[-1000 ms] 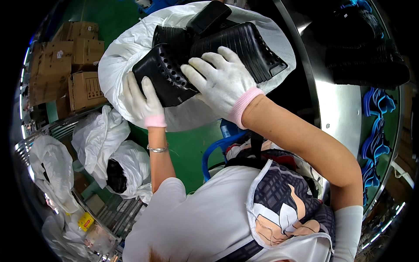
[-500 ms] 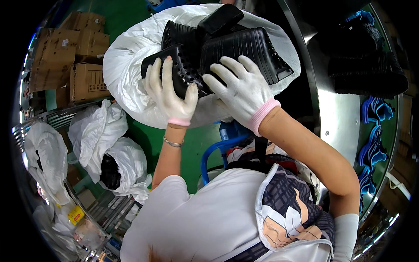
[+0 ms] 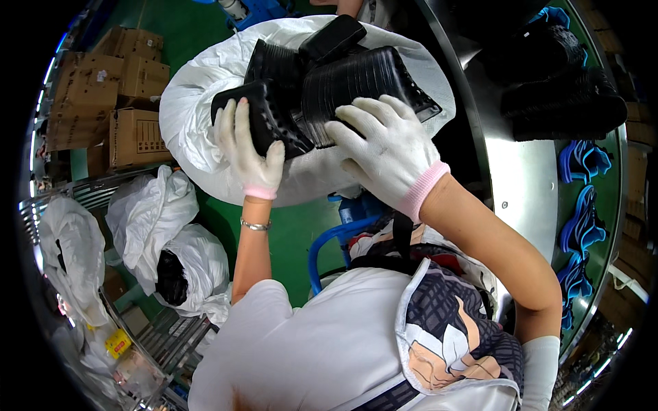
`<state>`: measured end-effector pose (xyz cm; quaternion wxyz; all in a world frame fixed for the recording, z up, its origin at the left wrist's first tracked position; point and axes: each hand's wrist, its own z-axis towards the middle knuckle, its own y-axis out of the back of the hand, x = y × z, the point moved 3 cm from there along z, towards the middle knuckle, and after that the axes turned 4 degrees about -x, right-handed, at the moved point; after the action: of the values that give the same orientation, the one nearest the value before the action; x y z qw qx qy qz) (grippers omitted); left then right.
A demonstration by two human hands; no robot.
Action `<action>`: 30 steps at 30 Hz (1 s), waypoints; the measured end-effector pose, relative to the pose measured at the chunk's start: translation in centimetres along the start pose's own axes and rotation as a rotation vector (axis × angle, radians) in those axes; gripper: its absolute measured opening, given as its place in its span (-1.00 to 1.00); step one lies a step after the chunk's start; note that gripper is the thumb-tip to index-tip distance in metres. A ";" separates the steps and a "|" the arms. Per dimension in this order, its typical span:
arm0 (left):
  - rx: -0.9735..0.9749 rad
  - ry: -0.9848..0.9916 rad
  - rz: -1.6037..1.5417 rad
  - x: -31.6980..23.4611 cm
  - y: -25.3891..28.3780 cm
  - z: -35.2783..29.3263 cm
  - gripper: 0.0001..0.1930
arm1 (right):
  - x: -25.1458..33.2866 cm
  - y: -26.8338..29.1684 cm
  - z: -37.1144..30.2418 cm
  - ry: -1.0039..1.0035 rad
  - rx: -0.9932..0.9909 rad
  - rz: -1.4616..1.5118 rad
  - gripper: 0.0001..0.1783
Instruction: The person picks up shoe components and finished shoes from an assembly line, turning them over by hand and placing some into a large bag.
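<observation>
A large white woven sack (image 3: 188, 103) holds several black ribbed bundles that look like nested moulded shoe pieces. My left hand (image 3: 248, 154), in a white glove with a pink cuff, grips the near-left black bundle (image 3: 257, 109), fingers along its left side and thumb at its near end. My right hand (image 3: 387, 147), gloved alike, curves its fingers over the near end of the larger ribbed black bundle (image 3: 363, 75); its thumb is tucked below. Behind these lie another ribbed bundle (image 3: 273, 61) and a smooth black piece (image 3: 334, 39). The bundles' undersides are hidden.
On my right runs a metal table edge (image 3: 507, 164), with dark bundles (image 3: 565, 103) and blue-black shaped pieces (image 3: 582, 219) beyond. Left stand cardboard boxes (image 3: 86, 96) and a metal rack (image 3: 185, 349) with white bags (image 3: 154, 212). A blue tubular frame (image 3: 319, 253) is near my body.
The near-left bundle has turned in my left hand, showing less of its row of holes. Both hands stay on the bundles. The view has shifted slightly.
</observation>
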<state>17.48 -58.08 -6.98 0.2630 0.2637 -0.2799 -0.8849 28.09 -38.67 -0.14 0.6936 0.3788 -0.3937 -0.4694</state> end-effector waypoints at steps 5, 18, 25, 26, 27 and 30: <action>-0.019 0.022 0.041 -1.1 0.7 -1.0 -0.28 | 0.2 1.9 -1.8 -0.032 -0.053 0.033 -0.68; -0.211 -0.130 -0.433 -17.0 3.6 6.6 -0.51 | -5.2 9.5 -17.0 -0.487 -0.088 0.123 -0.67; 0.455 -0.721 -0.863 -41.0 -2.4 6.1 -0.63 | -0.8 14.4 -37.0 -1.138 -0.273 0.136 -0.62; 0.537 -0.686 -0.927 -43.3 -4.7 4.8 -0.64 | 0.8 14.5 -39.3 -1.233 -0.347 0.168 -0.64; 0.569 -0.697 -0.902 -45.5 -6.7 4.1 -0.63 | 2.7 14.8 -41.3 -1.330 -0.420 0.196 -0.65; 0.553 -0.700 -0.795 -51.1 -15.2 3.5 -0.61 | 7.5 15.4 -45.9 -1.602 -0.590 0.147 -0.71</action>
<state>47.38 -14.81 2.21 -0.2747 0.0999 -0.4498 -0.8440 76.77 -34.50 -3.41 0.3051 -0.2894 -0.6504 -0.6325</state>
